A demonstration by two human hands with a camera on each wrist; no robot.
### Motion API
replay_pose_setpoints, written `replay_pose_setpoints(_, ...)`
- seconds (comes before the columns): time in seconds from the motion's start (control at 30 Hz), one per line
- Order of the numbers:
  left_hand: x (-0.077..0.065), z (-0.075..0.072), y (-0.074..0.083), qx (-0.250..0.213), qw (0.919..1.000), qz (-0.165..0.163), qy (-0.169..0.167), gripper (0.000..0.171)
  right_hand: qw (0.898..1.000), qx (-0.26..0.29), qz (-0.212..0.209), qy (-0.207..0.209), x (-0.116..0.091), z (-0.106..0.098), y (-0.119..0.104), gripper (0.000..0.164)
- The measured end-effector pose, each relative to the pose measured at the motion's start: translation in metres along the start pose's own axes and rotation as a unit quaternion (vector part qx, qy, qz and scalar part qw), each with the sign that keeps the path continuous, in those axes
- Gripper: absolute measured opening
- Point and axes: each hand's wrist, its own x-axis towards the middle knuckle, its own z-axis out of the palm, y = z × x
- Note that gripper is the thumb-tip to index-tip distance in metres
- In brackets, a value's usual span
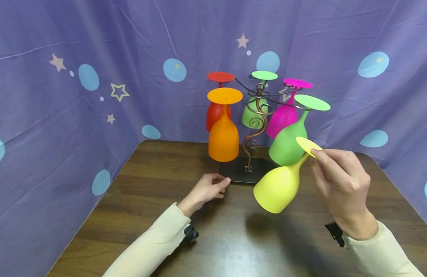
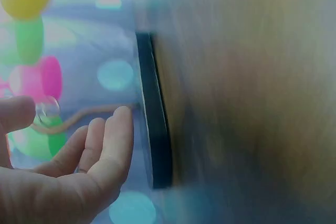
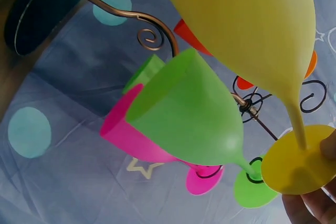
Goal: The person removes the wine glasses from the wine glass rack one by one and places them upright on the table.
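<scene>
My right hand [image 1: 344,184] pinches the round foot of a yellow plastic wine glass [image 1: 278,188]. The glass is tilted, its bowl pointing down and left, in front of the metal glass rack [image 1: 260,130]. In the right wrist view the thumb and fingers grip the edge of the yellow foot [image 3: 294,166]. My left hand [image 1: 208,188] is beside the front left corner of the rack's black base [image 1: 241,177]. Its fingers are loosely bent and hold nothing, with the thumb apart from them in the left wrist view.
Upside down on the rack's arms hang a red glass [image 1: 216,115], an orange glass [image 1: 223,140], a pink glass [image 1: 284,117], a rear green glass [image 1: 255,113] and a front green glass [image 1: 289,144]. Beneath is a wooden table [image 1: 147,181]; a purple curtain [image 1: 130,50] hangs behind.
</scene>
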Motion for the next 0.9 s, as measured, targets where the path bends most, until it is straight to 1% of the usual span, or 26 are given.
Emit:
replay_pose_setpoints(0.07, -0.010, 0.007, 0.001, -0.030, 0.9994, -0.011, -0.015, 0.036, 1.000, -0.002, 0.007, 0.003, -0.004, -0.001, 0.000, 0.013)
replay_pose_setpoints(0.17, -0.023, 0.018, 0.003, -0.073, 0.9962, -0.018, -0.044, 0.035, 1.000, -0.005, 0.015, 0.009, -0.010, -0.001, -0.001, 0.013)
replay_pose_setpoints(0.23, -0.031, 0.025, 0.005, -0.109, 0.9914, -0.020, -0.070, 0.034, 1.000, -0.004, 0.022, 0.010, -0.012, 0.000, -0.003, 0.013)
replay_pose_setpoints(0.3, -0.037, 0.032, 0.007, -0.145, 0.9846, -0.022, -0.094, 0.035, 1.000, -0.003, 0.026, 0.014, -0.015, 0.001, -0.004, 0.012)
replay_pose_setpoints(0.37, -0.042, 0.037, 0.009, -0.195, 0.9734, -0.025, -0.118, 0.036, 1.000, -0.003, 0.026, 0.017, -0.017, 0.002, -0.006, 0.013)
replay_pose_setpoints(0.43, -0.046, 0.042, 0.010, -0.248, 0.9592, -0.024, -0.133, 0.035, 1.000, -0.006, 0.019, 0.019, -0.020, 0.004, -0.008, 0.013)
replay_pose_setpoints(0.5, -0.048, 0.046, 0.010, -0.301, 0.9427, -0.022, -0.143, 0.031, 1.000, -0.008, 0.011, 0.018, -0.024, 0.004, -0.010, 0.015)
replay_pose_setpoints(0.57, -0.049, 0.049, 0.011, -0.347, 0.9265, -0.022, -0.143, 0.023, 1.000, -0.010, 0.005, 0.014, -0.028, 0.004, -0.011, 0.017)
replay_pose_setpoints(0.6, -0.049, 0.050, 0.011, -0.364, 0.9205, -0.022, -0.139, 0.019, 1.000, -0.010, 0.004, 0.011, -0.030, 0.004, -0.011, 0.018)
replay_pose_setpoints(0.67, -0.050, 0.051, 0.011, -0.392, 0.9110, -0.023, -0.125, 0.013, 1.000, -0.010, 0.003, 0.003, -0.034, 0.003, -0.011, 0.020)
replay_pose_setpoints(0.77, -0.051, 0.051, 0.011, -0.416, 0.9037, -0.021, -0.100, 0.011, 1.000, -0.010, 0.005, -0.010, -0.041, 0.002, -0.011, 0.022)
replay_pose_setpoints(0.9, -0.051, 0.049, 0.012, -0.428, 0.9006, -0.010, -0.075, 0.017, 1.000, -0.003, 0.007, -0.030, -0.049, -0.001, -0.011, 0.022)
